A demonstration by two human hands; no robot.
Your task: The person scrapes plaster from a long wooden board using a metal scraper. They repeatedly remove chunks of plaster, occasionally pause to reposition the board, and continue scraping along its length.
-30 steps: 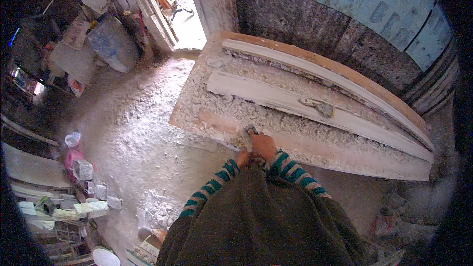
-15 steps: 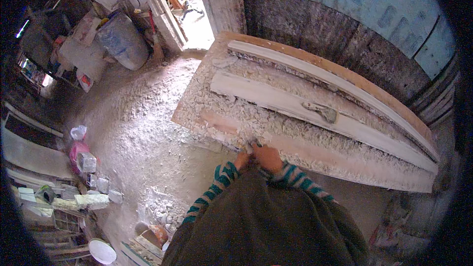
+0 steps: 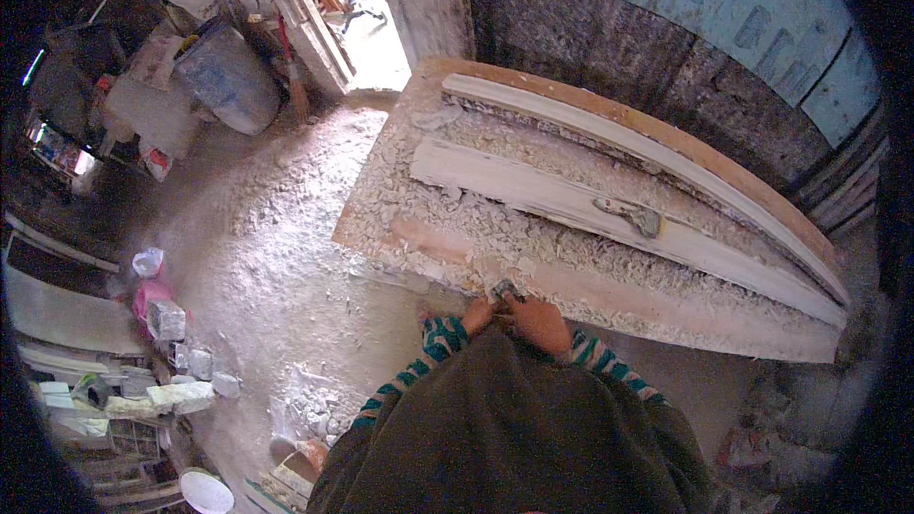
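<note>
Near moulding strip (image 3: 666, 300): pale plaster length along the tabletop's front edge, rough and crumb-covered; I judge the trimming far from finished.
Small tool (image 3: 503, 288): pinched between both my hands, barely visible.
Left hand (image 3: 476, 314): closed on the tool.
Right hand (image 3: 540, 322): closed beside it, touching.
Tabletop (image 3: 409, 143): strewn with plaster chips.
Trowel (image 3: 630, 215): lying on the middle strip, untouched.

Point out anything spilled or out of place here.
White plaster crumbs cover the workbench and spill across the floor. A small scraper tool lies loose on the long white moulding, apart from both hands.
</note>
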